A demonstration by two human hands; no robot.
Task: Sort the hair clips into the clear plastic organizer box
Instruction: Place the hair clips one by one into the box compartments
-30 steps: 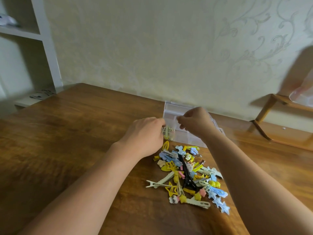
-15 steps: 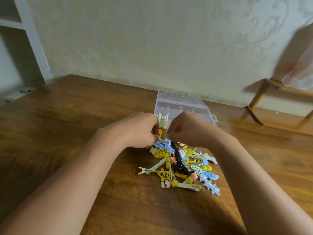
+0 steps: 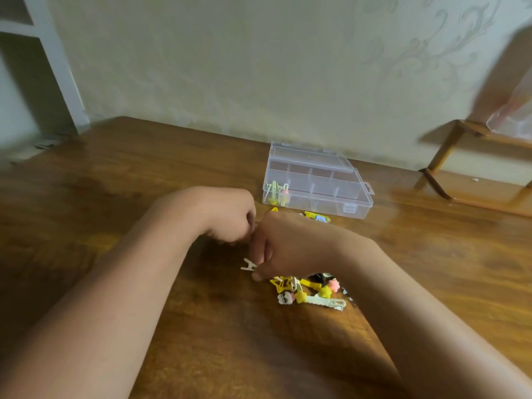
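Two hands meet over the clips [image 3: 309,292] piled on the tabletop [image 3: 115,197]: right hand [image 3: 283,249] pinches a pale clip [image 3: 248,265], left hand [image 3: 230,216] curled, its hold hidden. The box [image 3: 316,180] lies open beyond them, a few clips in its near-left compartment

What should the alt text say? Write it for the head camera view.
Two hands, left hand and right hand, reach into a pile of colourful hair clips on a wooden table. Behind sits a clear organizer box, few clips inside.

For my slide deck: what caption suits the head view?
Both hands reach into colourful hair clips beside a clear plastic organizer box.
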